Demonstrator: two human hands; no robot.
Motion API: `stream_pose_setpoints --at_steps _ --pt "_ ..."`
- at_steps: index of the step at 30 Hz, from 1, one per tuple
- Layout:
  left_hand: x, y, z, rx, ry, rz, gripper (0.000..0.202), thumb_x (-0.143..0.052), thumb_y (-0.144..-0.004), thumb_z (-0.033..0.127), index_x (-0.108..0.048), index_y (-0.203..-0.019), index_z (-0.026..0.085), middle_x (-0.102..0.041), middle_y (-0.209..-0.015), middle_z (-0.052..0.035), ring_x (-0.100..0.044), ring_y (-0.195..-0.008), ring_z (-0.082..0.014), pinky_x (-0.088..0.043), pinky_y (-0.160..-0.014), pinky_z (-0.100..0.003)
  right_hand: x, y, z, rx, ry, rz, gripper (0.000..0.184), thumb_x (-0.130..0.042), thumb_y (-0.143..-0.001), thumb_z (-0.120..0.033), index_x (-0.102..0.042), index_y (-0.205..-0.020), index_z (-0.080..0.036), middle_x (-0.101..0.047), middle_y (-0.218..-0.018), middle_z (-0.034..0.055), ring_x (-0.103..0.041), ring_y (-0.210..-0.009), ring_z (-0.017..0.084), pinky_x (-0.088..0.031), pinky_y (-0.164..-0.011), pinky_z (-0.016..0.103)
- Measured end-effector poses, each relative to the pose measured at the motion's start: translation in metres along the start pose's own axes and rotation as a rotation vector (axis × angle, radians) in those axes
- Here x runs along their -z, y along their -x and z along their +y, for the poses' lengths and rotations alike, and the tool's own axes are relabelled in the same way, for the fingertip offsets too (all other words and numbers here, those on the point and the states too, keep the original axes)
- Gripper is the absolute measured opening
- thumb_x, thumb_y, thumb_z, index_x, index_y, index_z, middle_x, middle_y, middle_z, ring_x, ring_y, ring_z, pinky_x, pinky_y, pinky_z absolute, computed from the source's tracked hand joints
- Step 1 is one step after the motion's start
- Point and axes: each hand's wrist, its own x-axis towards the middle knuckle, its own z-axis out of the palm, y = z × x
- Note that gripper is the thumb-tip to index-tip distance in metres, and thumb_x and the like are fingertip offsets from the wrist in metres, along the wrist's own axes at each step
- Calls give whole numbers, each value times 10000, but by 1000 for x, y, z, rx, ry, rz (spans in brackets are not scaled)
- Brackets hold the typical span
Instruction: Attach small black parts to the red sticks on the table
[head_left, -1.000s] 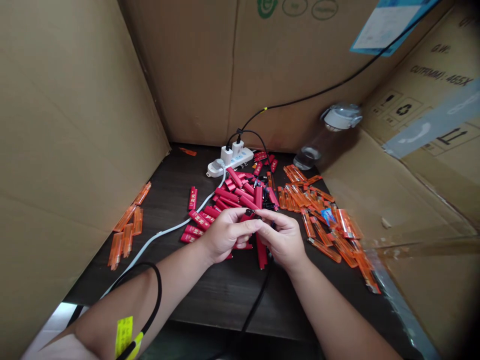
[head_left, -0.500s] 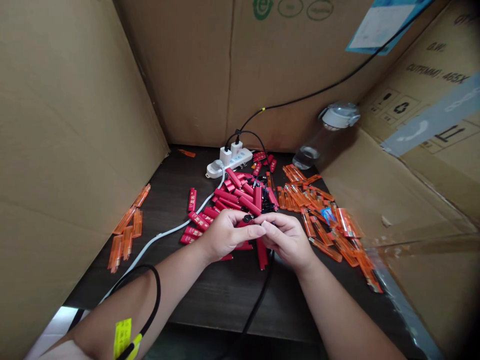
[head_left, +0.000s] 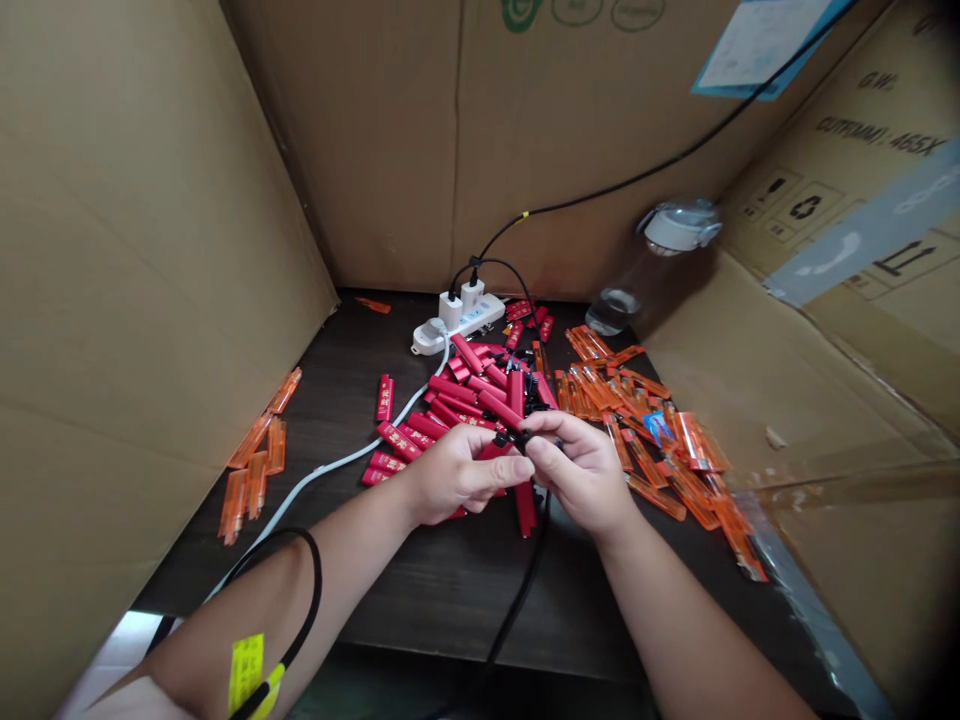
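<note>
Change since half a second ago sits at the fingertips: the right hand is drawn slightly off toward 3 o'clock, its index finger raised, so that a dark bit pinched between index and thumb now shows where fingers covered it. The left hand stays nearly in place, loosely curled, thumb stretched flat toward the right one, a black piece at its index tip; whether this joins the dark bit, I cannot tell. Reckoned from the hands, red cases lie heaped at 12 o'clock just beyond them, unchanged, one set apart at 10. Orange cases spread near 3 o'clock, and other orange cases lie at 9. A white strip stands at about 11, a bottle at 1; both match the earlier frame. As for writing, the right box reads "G.W:" and "CUTF(MM): 465X", with a glass, recycling arrows and two upward arrows printed below. The back box carries green marks cropped by the upper edge and, at 1 o'clock, a blue-and-white label too small to read. Gold characters run along several red cases, too soft to read surely; print on the yellow tag, at 8 o'clock, is blurred.
</note>
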Motion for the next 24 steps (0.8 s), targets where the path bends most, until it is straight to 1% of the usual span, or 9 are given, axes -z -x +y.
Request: stream_pose_setpoints --at_steps 1,2,5,8,10,12,16,20,24 --pt "0 0 0 5 -35 2 344 -688 -730 427 -514 -692 132 -318 -481 90 -243 -393 -20 -168 -380 -186 -1 0 -1 62 89 59 198 -648 -804 -326 -630 -949 -193 -575 -623 -27 -484 -457 66 -408 -429 184" --pt "0 0 0 5 -81 11 344 -670 -743 434 -528 -688 126 -334 -473 82 -260 -392 -25 -173 -382 -192 -1 0 -2 113 172 90 189 -645 -807 -311 -638 -954 -193 -612 -665 -11 -544 -512 85 -457 -477 197" --pt "1 0 0 -33 -195 56 330 -636 -767 405 -526 -641 121 -362 -465 63 -294 -407 -38 -183 -402 -210 -1 1 -5 193 294 69 174 -622 -826 -287 -648 -970 -194 -660 -705 6 -619 -593 115 -523 -566 222" --pt "2 0 3 -97 -203 58 268 -613 -758 315 -501 -605 127 -337 -474 65 -281 -433 -41 -187 -431 -217 0 2 -6 204 312 36 167 -607 -839 -265 -645 -984 -191 -680 -708 7 -644 -601 119 -541 -577 223" --pt "1 -1 5 -123 -210 66 186 -592 -734 252 -522 -619 123 -325 -482 68 -267 -444 -42 -188 -446 -219 1 2 -6 216 331 33 166 -605 -841 -256 -647 -986 -187 -692 -727 13 -659 -622 126 -551 -590 228" --pt "1 -1 7 -124 -246 94 135 -581 -708 224 -546 -635 117 -337 -496 65 -267 -458 -45 -191 -458 -220 1 2 -6 228 353 37 168 -605 -841 -249 -650 -990 -185 -702 -751 21 -670 -643 133 -560 -609 236" --pt "1 -1 7 -102 -291 120 165 -595 -697 247 -530 -616 118 -355 -519 56 -294 -487 -52 -199 -474 -222 1 1 -6 232 364 20 167 -606 -841 -240 -659 -991 -188 -711 -787 27 -680 -665 135 -568 -626 239" --pt "0 -1 7 -75 -245 91 183 -572 -704 248 -482 -589 138 -324 -468 73 -255 -443 -46 -173 -455 -227 3 0 -6 219 332 -6 167 -604 -845 -241 -662 -996 -200 -706 -736 10 -673 -634 127 -565 -606 231" --pt "0 0 7 -26 -194 51 175 -559 -707 250 -471 -593 150 -349 -450 70 -259 -418 -49 -169 -430 -229 4 0 -6 226 346 -8 172 -606 -845 -255 -667 -1000 -210 -693 -691 -2 -660 -606 125 -563 -599 237"
